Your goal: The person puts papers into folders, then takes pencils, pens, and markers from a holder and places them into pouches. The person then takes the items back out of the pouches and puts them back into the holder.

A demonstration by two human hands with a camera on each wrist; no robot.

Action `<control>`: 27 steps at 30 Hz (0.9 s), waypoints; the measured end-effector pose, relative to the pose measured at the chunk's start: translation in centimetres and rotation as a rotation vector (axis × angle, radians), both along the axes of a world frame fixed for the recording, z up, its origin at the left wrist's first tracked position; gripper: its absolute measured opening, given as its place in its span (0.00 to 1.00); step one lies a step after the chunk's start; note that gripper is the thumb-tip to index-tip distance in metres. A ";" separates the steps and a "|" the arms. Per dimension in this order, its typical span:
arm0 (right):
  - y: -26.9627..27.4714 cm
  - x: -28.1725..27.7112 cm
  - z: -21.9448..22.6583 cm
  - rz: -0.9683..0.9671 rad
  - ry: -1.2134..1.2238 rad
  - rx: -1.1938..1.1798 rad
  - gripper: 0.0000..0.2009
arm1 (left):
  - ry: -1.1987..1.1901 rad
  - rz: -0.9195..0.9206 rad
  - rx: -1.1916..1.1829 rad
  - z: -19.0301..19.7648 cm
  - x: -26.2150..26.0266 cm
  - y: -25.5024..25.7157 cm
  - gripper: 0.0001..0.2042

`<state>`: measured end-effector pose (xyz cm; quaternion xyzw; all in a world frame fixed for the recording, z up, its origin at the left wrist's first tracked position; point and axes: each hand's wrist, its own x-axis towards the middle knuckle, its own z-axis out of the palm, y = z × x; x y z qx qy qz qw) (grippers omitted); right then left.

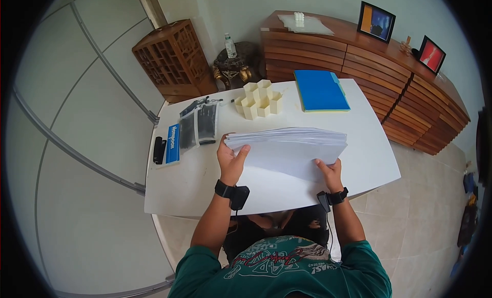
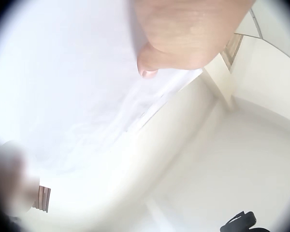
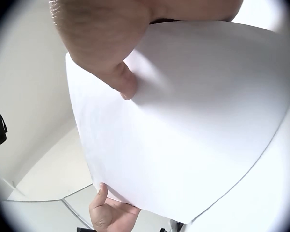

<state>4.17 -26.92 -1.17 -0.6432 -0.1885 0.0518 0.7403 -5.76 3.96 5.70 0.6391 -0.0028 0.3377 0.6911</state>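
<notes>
A thick stack of white paper sheets [image 1: 287,149] is held up over the near part of the white table [image 1: 189,188], its layered edges showing along the top. My left hand [image 1: 232,162] grips its left side, thumb on the near face and fingers behind. On the right side my right hand [image 1: 330,173] holds it the same way, the thumb pressing the face. In the right wrist view the right thumb lies flat on the top sheet [image 3: 183,121], and the left hand [image 3: 113,212] shows at the far side. The fingers behind the stack are mostly hidden.
Cream hexagonal holders [image 1: 259,100] stand at the table's back, with blue folders [image 1: 322,90] to their right. On the left lie dark mesh pouches [image 1: 200,125], a blue notebook pack [image 1: 173,143] and a black stapler-like object [image 1: 160,150]. A wooden dresser [image 1: 307,47] stands behind.
</notes>
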 end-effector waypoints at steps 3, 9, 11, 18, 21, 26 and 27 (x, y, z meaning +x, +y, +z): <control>-0.5 0.2 0.0 0.030 -0.021 -0.025 0.18 | -0.015 0.026 0.016 -0.3 -0.6 -0.3 0.27; 0.7 -0.4 0.6 -0.067 -0.175 -0.054 0.20 | -0.043 0.091 0.097 -2.5 -0.4 -0.4 0.27; 1.5 -0.5 0.6 -0.158 -0.009 0.094 0.21 | -0.007 0.083 0.067 -1.7 -0.8 -1.3 0.27; 1.0 1.4 1.4 -0.050 -0.102 -0.077 0.23 | 0.012 0.173 0.077 -2.7 -0.9 -1.1 0.25; 1.5 0.9 2.4 -0.129 -0.239 0.074 0.28 | -0.075 0.179 0.033 -1.5 -0.4 -1.0 0.24; 3.0 0.4 8.0 -0.191 -0.258 0.197 0.29 | -0.168 0.168 0.057 2.6 0.4 -1.9 0.18; 3.4 0.4 9.1 -0.263 -0.266 0.170 0.22 | -0.118 0.269 0.044 2.7 0.9 -1.9 0.14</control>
